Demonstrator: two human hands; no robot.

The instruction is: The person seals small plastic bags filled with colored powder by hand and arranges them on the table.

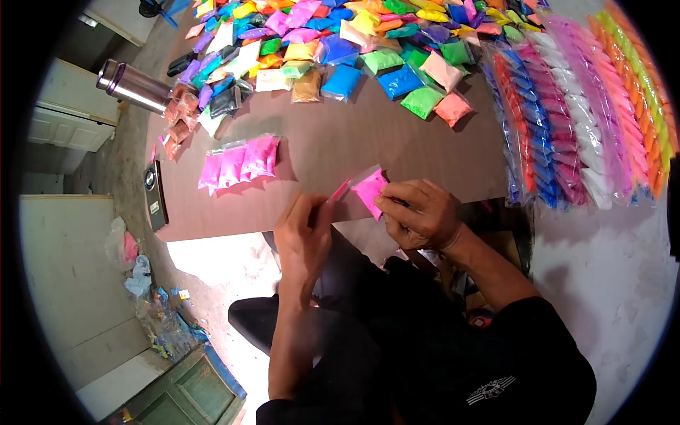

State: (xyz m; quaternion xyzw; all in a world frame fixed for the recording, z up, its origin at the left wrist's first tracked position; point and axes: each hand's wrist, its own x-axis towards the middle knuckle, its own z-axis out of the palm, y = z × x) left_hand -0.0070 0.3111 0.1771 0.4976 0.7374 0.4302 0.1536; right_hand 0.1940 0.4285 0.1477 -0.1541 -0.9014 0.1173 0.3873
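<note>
My right hand (419, 209) pinches a small clear packet with pink filling (369, 191) over the table's near edge. In my left hand (306, 225), the fingers are closed on a slim pink stick-like thing (341, 190), whose end points toward the packet; its exact kind is too small to tell. On the table to the left of my hands lie several similar pink packets (239, 164), side by side in a row.
A heap of colourful packets (340, 49) covers the table's (397, 142) far side. Brown packets (180, 117) and a steel flask (134, 86) are at the left, with a phone (154, 197) by the edge. Long bags of coloured packets (588, 120) lie at the right.
</note>
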